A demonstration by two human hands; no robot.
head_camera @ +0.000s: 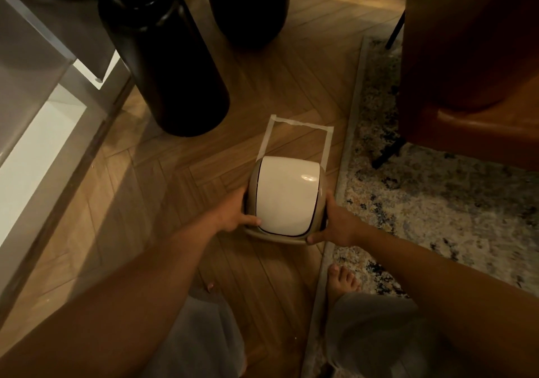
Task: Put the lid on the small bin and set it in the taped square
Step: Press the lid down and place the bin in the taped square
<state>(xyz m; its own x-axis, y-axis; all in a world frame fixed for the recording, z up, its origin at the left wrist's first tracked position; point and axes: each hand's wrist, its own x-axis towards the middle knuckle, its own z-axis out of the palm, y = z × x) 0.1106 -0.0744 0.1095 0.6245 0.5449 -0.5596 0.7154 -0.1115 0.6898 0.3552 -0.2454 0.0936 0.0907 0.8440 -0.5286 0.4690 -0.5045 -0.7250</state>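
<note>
dim room, herringbone wood floor [163,191], lit from the left. patterned rug [437,202] covers the right side, its edge running up the frame.

nearest the camera: light trousers and two bare feet, the right foot [342,283] resting on the rug edge. both forearms reach forward and down.

left hand [233,215] is pressed against the left side of the small bin [316,234]; thumb lies on top near the white flap, fingers wrapped round the far side and out of sight. right hand [338,226] clasps the right side of the bin, thumb along the lower front rim. both hands closed on the bin.

the lid [284,196] sits on the bin: beige frame with a white domed swing flap. the bin is at the near end of the taped square [300,125], hiding the near edge of the tape; cannot tell whether it touches the floor or is held just above it. the far tape strip and both side strips are visible beyond the bin.

further back: a tall dark vase [169,65] left of the tape, a second dark rounded vessel [250,7] behind it. brown leather chair [472,56] at far right on the rug. pale cabinet [38,115] along the left wall.
</note>
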